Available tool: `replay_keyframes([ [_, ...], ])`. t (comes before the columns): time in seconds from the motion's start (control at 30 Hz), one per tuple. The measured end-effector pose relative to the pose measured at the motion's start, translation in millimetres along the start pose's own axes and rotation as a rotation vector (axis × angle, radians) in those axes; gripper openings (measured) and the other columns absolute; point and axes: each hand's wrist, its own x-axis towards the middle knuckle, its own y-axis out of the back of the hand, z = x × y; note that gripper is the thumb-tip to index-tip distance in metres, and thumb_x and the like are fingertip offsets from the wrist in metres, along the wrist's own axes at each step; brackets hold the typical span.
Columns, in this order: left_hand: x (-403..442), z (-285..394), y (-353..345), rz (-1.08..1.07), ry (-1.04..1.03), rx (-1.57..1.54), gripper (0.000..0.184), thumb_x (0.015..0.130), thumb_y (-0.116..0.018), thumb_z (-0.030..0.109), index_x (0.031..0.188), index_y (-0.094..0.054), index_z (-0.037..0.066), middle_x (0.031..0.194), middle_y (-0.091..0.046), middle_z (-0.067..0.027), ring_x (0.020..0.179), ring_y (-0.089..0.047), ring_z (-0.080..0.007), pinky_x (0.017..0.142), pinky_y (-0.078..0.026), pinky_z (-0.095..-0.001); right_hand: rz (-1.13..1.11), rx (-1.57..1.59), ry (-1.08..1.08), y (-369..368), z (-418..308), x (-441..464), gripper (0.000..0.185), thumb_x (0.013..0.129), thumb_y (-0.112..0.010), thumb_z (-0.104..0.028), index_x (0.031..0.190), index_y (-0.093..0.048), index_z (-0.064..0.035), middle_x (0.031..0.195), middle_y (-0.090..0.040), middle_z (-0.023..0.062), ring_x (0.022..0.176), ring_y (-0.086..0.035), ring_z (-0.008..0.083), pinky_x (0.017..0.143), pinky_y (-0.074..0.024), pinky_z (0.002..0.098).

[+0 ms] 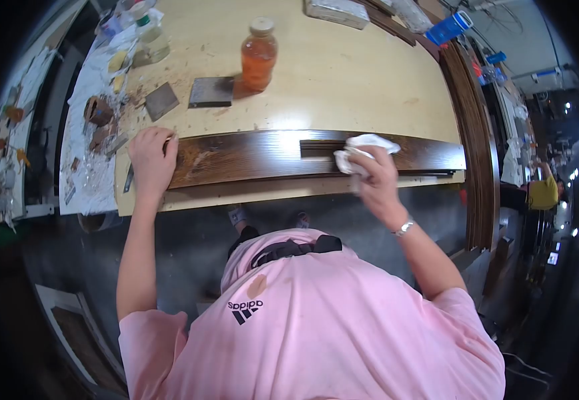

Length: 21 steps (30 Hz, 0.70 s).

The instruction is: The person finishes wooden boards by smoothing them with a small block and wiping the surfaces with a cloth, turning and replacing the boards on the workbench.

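Note:
A long dark-brown wooden board [243,157] with a rectangular cutout lies along the table's near edge. At its left end, my left hand [153,160] is closed round the board, its fingertips partly hidden. My right hand [377,180] grips a crumpled white cloth [375,141] against the board, beside the cutout's right end. Beyond the board stand a capped bottle of orange-red liquid [259,60], a dark flat block [211,92] and a grey-brown square pad [162,101].
The pale tabletop [343,80] carries brown crumbs on its left. A green-topped clear bottle [149,40] stands at the far left. Dark wooden strips [473,153] run along the right side. A wrapped white bundle [337,12] lies at the back. Another person in yellow [543,192] is farther right.

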Motion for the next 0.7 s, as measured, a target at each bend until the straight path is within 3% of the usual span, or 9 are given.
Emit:
replay_keyframes([
  [0.07,0,15,9,0.079,-0.031,0.018,0.018,0.087,-0.066,0.014,0.103,-0.068,0.005,0.104,-0.067,-0.0107,0.107,-0.06,-0.0283,0.097,-0.041,-0.0421,-0.014,0.438,-0.117,-28,-34,18,0.039,0.075,-0.064,0.007,0.112,-0.068,-0.003,0.105,-0.065,0.0108,0.098,-0.063,0.0238,0.081,-0.0523,0.0336],
  [0.17,-4,100,32,-0.087,0.184,-0.529,0.022,0.084,-0.068,0.009,0.105,-0.067,0.001,0.105,-0.067,-0.0133,0.102,-0.063,-0.0273,0.092,-0.047,-0.0382,-0.221,1.052,-0.488,-35,-81,41,0.04,0.086,-0.061,0.002,0.126,-0.06,0.0012,0.105,-0.066,0.0057,0.092,-0.061,0.0107,0.076,-0.0513,0.026],
  [0.23,-11,155,30,-0.184,0.085,-0.7,0.023,0.083,-0.07,0.006,0.105,-0.065,-0.001,0.103,-0.069,-0.015,0.091,-0.067,-0.0259,0.083,-0.052,-0.0344,-0.212,1.231,-0.486,-44,-89,44,0.041,0.092,-0.062,-0.006,0.133,-0.058,-0.0043,0.092,-0.066,-0.0016,0.067,-0.055,0.002,0.052,-0.0402,0.0179],
  [0.33,-23,179,2,-0.335,0.236,-0.832,0.009,0.085,-0.065,-0.002,0.093,-0.067,-0.002,0.079,-0.068,-0.0049,0.069,-0.062,-0.0098,0.066,-0.05,-0.0247,-0.26,1.243,-0.466,-43,-74,40,0.039,0.095,-0.063,-0.011,0.133,-0.057,-0.0015,0.097,-0.067,0.0007,0.076,-0.059,0.0041,0.064,-0.0485,0.0207],
  [0.43,-22,183,8,-0.306,0.433,-1.168,0.006,0.084,-0.063,-0.005,0.088,-0.067,-0.002,0.076,-0.065,0.0006,0.07,-0.058,-0.004,0.063,-0.047,-0.0211,-0.261,1.344,-0.55,-37,-52,32,0.03,0.096,-0.063,-0.013,0.121,-0.061,0.0027,0.099,-0.068,0.0025,0.083,-0.063,0.0061,0.073,-0.0519,0.0232],
  [0.5,-20,180,16,-0.191,0.455,-1.138,0.005,0.085,-0.061,-0.004,0.084,-0.066,-0.003,0.076,-0.063,0.0023,0.067,-0.056,-0.0034,0.061,-0.045,-0.0192,-0.225,1.433,-0.59,-36,-44,30,0.025,0.097,-0.063,-0.014,0.115,-0.063,0.0027,0.098,-0.068,0.0025,0.083,-0.063,0.0062,0.071,-0.0516,0.0228],
  [0.53,-20,172,18,-0.138,0.486,-1.201,0.007,0.086,-0.058,-0.003,0.083,-0.064,-0.002,0.076,-0.063,0.0011,0.067,-0.056,-0.0039,0.061,-0.045,-0.0192,-0.211,1.342,-0.559,-35,-43,29,0.019,0.097,-0.062,-0.016,0.103,-0.067,0.0015,0.09,-0.068,0.0013,0.08,-0.063,0.006,0.07,-0.051,0.0226],
  [0.63,-17,159,30,0.058,0.535,-1.454,0.013,0.088,-0.05,0.001,0.081,-0.061,-0.001,0.076,-0.064,-0.0029,0.065,-0.059,-0.0071,0.06,-0.047,-0.0209,-0.287,1.146,-0.525,-19,-35,35,0.02,0.098,-0.062,-0.018,0.095,-0.068,0.0009,0.082,-0.067,-0.0005,0.076,-0.061,0.0044,0.068,-0.0496,0.0223],
  [0.7,-14,165,32,0.099,0.614,-1.517,0.013,0.09,-0.049,0.005,0.093,-0.059,-0.002,0.089,-0.066,-0.0073,0.075,-0.063,-0.0111,0.068,-0.052,-0.0244,-0.207,1.235,-0.476,-21,-30,37,0.023,0.1,-0.06,-0.019,0.09,-0.069,-0.0007,0.08,-0.066,-0.0026,0.073,-0.057,0.0025,0.066,-0.0476,0.0217],
])
